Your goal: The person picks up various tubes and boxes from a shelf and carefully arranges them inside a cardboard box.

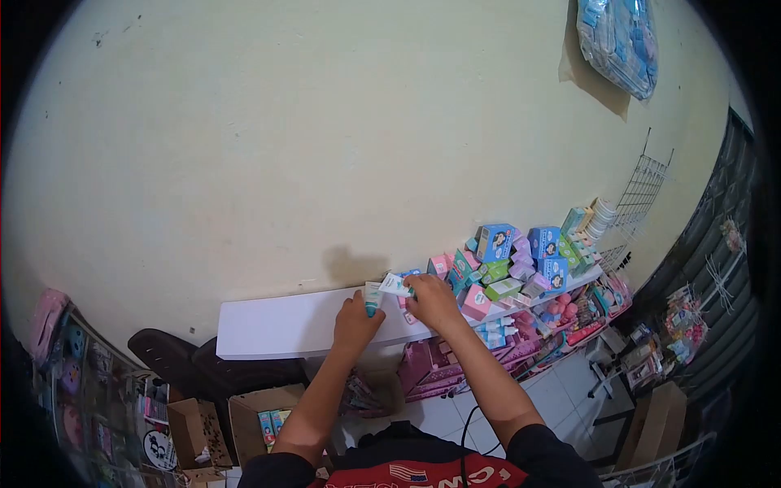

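Over the white shelf [272,329], left hand [358,322] pinches a pale tube [373,294]; right hand [433,301] pinches a white tube [394,285] close beside it. Light fingertip grip probably best: soft tubes likely dent. Coloured boxes [493,243] crowd shelf's right end; cream wall [325,163] behind, tiled floor [555,405] below, cartons [191,421] lower left.

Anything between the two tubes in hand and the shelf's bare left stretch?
Nothing visible. Left hand holds one tube, right hand another tube; boxes on the shelf run rightward from around the right hand.
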Available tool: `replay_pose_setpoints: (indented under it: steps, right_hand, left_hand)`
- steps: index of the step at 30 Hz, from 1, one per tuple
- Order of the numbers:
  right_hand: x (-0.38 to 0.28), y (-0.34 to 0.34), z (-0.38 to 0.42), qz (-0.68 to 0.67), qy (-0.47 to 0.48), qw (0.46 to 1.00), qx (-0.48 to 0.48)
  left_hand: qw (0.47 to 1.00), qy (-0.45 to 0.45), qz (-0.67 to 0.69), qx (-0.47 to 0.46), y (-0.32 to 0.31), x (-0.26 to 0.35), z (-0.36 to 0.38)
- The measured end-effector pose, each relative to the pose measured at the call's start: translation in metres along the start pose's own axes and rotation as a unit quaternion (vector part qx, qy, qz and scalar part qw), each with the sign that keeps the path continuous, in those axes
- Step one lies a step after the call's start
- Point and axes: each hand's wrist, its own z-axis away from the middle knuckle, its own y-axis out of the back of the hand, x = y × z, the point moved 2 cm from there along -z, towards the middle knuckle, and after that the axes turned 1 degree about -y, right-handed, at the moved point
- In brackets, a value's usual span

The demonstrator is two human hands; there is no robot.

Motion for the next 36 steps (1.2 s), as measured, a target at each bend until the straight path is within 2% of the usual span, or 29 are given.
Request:
replay_pose_setpoints:
  steps: [3, 9, 11, 12, 14, 15, 17, 21, 24, 25, 28, 31, 33, 35, 36]
  right_hand:
    - [-0.001, 0.005, 0.001, -0.038, 0.032, 0.999, 0.020]
    - [-0.024, 0.031, 0.006, -0.125, 0.041, 0.990, 0.057]
    - [-0.034, 0.040, 0.012, -0.259, 0.006, 0.964, 0.058]
    - [-0.035, 0.037, 0.014, -0.264, 0.010, 0.963, 0.054]
    - [-0.039, 0.032, 0.020, -0.268, 0.064, 0.953, 0.130]
    - [-0.042, 0.030, 0.024, -0.276, 0.066, 0.951, 0.122]
    - [-0.049, 0.027, 0.030, -0.288, 0.004, 0.955, 0.075]
    - [-0.068, 0.010, 0.046, -0.337, 0.024, 0.941, 0.023]
    - [-0.091, -0.007, 0.061, -0.398, 0.045, 0.915, 0.044]
    - [-0.100, -0.013, 0.067, -0.408, 0.045, 0.911, 0.024]
    - [-0.130, -0.029, 0.080, -0.545, 0.040, 0.835, -0.066]
    - [-0.157, -0.057, 0.103, -0.589, 0.011, 0.793, -0.157]
    - [-0.173, -0.069, 0.118, -0.578, 0.017, 0.790, -0.205]
    - [-0.190, -0.080, 0.131, -0.589, 0.029, 0.767, -0.255]
    - [-0.198, -0.087, 0.137, -0.585, 0.030, 0.767, -0.263]
  left_hand:
    - [1.000, -0.005, -0.014, 0.026, 0.002, -0.005, 0.002]
    - [0.995, 0.039, 0.094, 0.011, 0.022, 0.005, 0.018]
    - [0.949, 0.122, 0.289, -0.028, 0.024, 0.002, 0.028]
    - [0.949, 0.127, 0.287, -0.022, 0.030, 0.007, 0.034]
    - [0.909, 0.134, 0.394, -0.030, 0.043, 0.017, 0.048]
    - [0.909, 0.143, 0.391, -0.023, 0.048, 0.020, 0.056]
    - [0.880, 0.141, 0.453, -0.007, 0.056, 0.023, 0.072]
    - [0.851, 0.168, 0.497, 0.002, 0.065, 0.013, 0.110]
    - [0.839, 0.192, 0.508, 0.043, 0.078, 0.003, 0.146]
    - [0.828, 0.208, 0.518, 0.053, 0.084, -0.001, 0.160]
    - [0.802, 0.219, 0.549, 0.084, 0.104, -0.011, 0.205]
    - [0.784, 0.252, 0.553, 0.127, 0.115, -0.024, 0.255]
    - [0.772, 0.277, 0.553, 0.147, 0.121, -0.036, 0.285]
    - [0.742, 0.312, 0.556, 0.205, 0.127, -0.050, 0.316]
    - [0.752, 0.326, 0.529, 0.222, 0.131, -0.058, 0.328]
